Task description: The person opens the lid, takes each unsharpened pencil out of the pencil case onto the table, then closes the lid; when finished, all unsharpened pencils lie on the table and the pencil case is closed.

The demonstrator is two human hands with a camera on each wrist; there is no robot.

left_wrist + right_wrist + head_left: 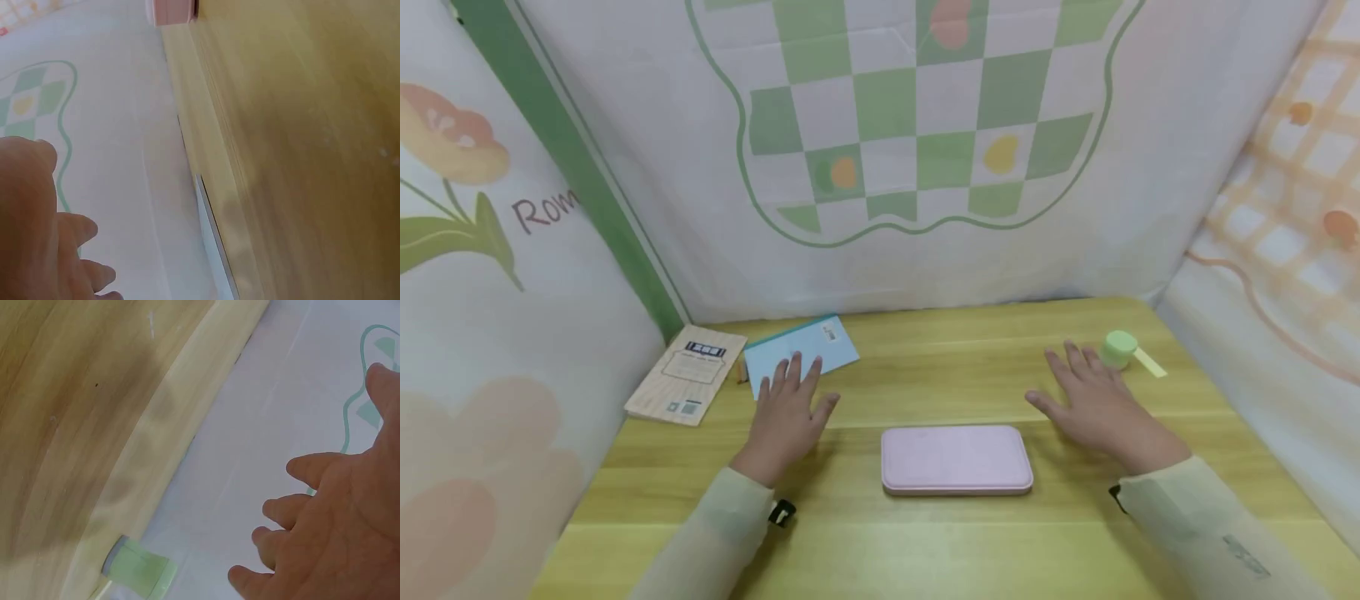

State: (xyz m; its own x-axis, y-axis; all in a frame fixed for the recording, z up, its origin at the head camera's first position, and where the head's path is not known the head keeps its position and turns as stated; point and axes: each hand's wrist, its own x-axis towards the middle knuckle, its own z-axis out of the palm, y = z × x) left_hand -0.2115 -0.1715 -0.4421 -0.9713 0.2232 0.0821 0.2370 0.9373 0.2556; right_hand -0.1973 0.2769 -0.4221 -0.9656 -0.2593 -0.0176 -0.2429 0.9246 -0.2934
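Both left hand (784, 423) and right hand (1097, 410) are held with fingers spread, left and right of the case (957, 458), near the notebook (809, 340) and jar (1119, 344) respectively.

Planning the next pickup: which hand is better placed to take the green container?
Probably the right hand. It hovers close to the green container, fingers spread, holding nothing. The left hand is also free, but it is near the blue booklet, much farther from the container.
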